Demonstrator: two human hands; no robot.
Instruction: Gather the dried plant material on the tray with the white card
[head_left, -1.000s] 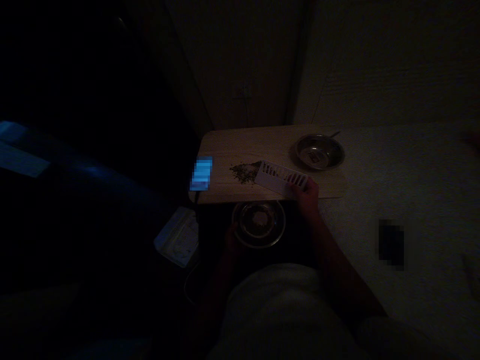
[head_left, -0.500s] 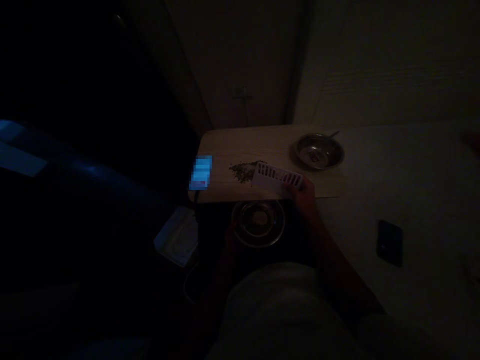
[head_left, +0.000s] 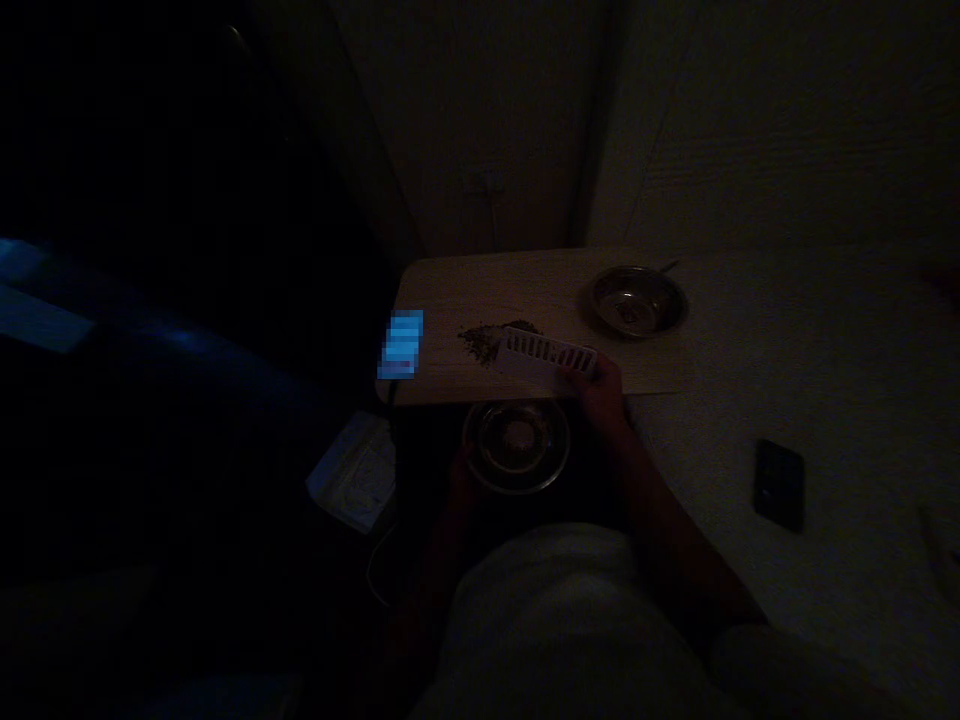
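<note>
Now, R grip (head_left: 602, 392) is clamped on the near-right end of a white slotted strip (head_left: 534, 362), which extends to the left from this grip, low over the wooden worktop (head_left: 450, 285). Its far end reaches the small dark crumbs (head_left: 480, 345), scattered in a pile left of R grip; the exact contact pt. is too dark for me to tell. L grip (head_left: 463, 472) is clamped on the left rim of a round metal basin (head_left: 556, 462), w/ its underside hidden in the dark. The basin lies to the right of L grip, just beside the front edge of the worktop, w/ some pale matter (head_left: 519, 436) in the middle. Beyond R grip, slightly to the right, stands a metal bowl (head_left: 660, 297) w/ a thin handle (head_left: 670, 266) over its rim. Left of the crumbs, approx. at the worktop corner, is a lit screen (head_left: 401, 345), blurred. Well apart from R grip, to the right, a dark phone (head_left: 779, 485) lies on a pale surface (head_left: 705, 430).
</note>
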